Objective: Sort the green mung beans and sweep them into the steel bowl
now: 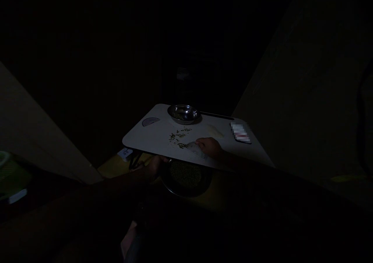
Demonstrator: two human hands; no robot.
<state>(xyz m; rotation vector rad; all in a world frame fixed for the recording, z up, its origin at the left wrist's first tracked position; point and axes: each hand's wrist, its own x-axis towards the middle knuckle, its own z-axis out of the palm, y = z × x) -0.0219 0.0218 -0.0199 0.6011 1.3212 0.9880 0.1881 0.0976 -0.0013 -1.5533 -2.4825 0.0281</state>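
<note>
In the dim light, my right hand is closed on a clear half-round protractor, which lies against the top of a small white table. Just left of its edge are scattered small green grains, perhaps mung beans. My left hand is below the table's near edge, closed at the rim of a wide bowl; its fingers are hard to make out. Many green grains fill the bottom of this bowl. A shiny steel bowl with some grains inside stands at the table's far side.
A second half-round protractor lies at the table's left. On the right is a phone-like flat object with a blurred-out face. A pale flat patch lies between. Walls rise left and right; the surroundings are nearly black.
</note>
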